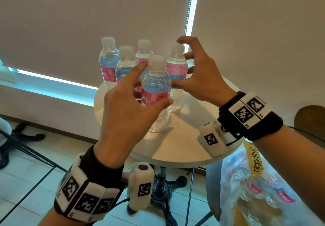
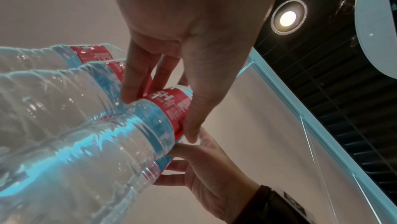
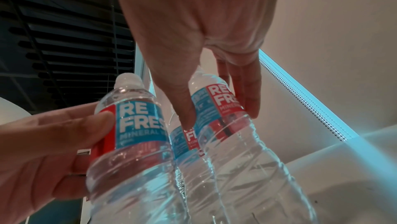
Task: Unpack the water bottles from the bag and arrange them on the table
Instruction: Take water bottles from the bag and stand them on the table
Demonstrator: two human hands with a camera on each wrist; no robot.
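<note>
Several clear water bottles with red-and-blue labels stand clustered on a round white table [image 1: 184,146]. My left hand [image 1: 155,84] grips the front bottle [image 1: 154,113], thumb on its label and fingers behind; the left wrist view shows the same hold [image 2: 160,114] on that bottle [image 2: 150,117]. My right hand [image 1: 177,64] curls round the rear right bottle [image 1: 175,92]. In the right wrist view its thumb and fingers [image 3: 221,115] sit on either side of that bottle [image 3: 217,105]. Three other bottles [image 1: 126,64] stand behind and to the left.
A clear plastic bag [image 1: 246,181] holding more bottles sits low at the right, beside the table edge. A brown chair back [image 1: 309,116] is at the far right, an office chair base [image 1: 17,134] on the floor at left. Window blinds [image 1: 88,14] hang behind the table.
</note>
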